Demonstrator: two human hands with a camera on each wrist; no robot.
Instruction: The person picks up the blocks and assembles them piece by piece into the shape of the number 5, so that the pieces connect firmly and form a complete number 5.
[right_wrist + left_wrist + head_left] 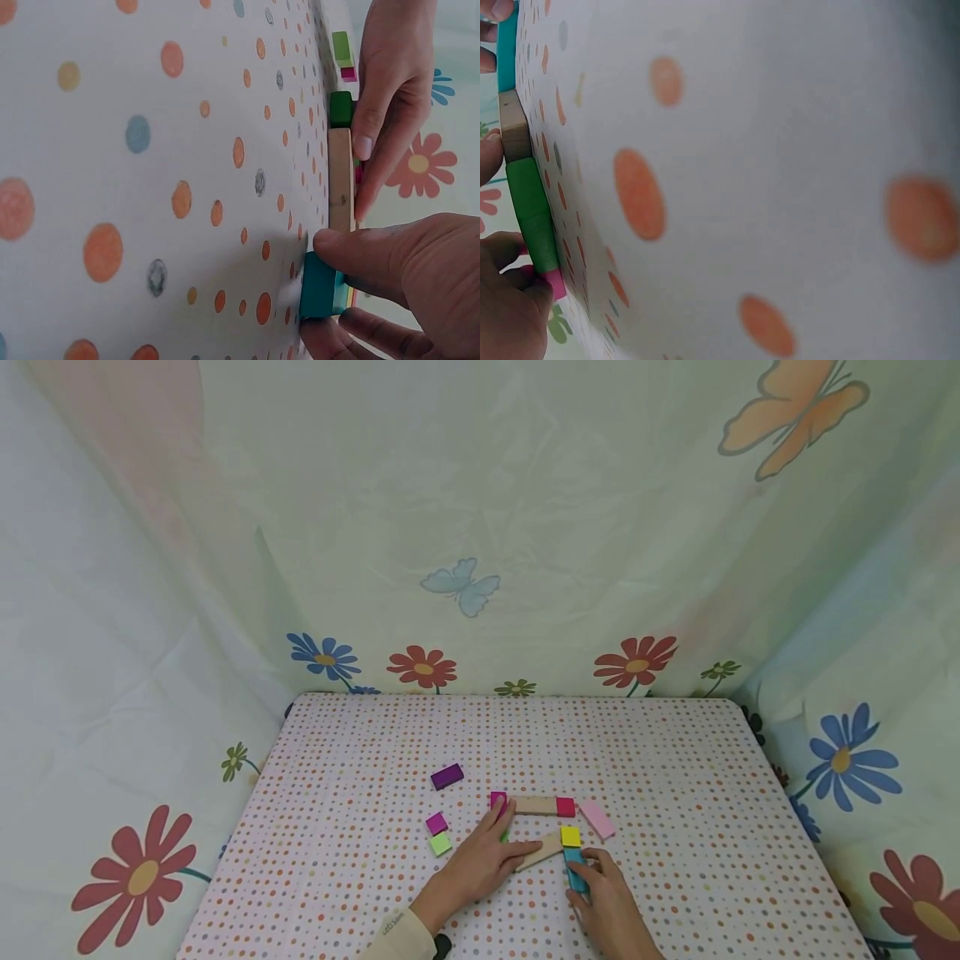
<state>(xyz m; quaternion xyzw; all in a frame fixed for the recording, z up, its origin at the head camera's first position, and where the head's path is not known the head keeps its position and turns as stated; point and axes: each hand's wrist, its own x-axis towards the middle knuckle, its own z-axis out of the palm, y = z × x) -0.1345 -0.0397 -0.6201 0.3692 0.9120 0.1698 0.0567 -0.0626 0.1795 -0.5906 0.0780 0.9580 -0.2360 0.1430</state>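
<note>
My left hand [480,857] lies over the left side of a block outline, its fingers extended. Its fingertips touch a magenta block [497,797], and the thumb rests against a slanted plain wooden block [542,850]. Mostly under that hand, a green block [529,195] shows in the left wrist view. My right hand [606,900] pinches a teal-blue block [318,285] between thumb and fingers, its far end beside a yellow block [571,836]. Another wooden block [535,805] runs along the far side to a red block [566,807].
A pink block [597,819] slants outward beside the red one. Left of the outline lie a dark purple block [447,777], a small magenta block [436,823] and a light green block [440,843]. The table [337,793] has a dotted cover, with hanging fabric behind it.
</note>
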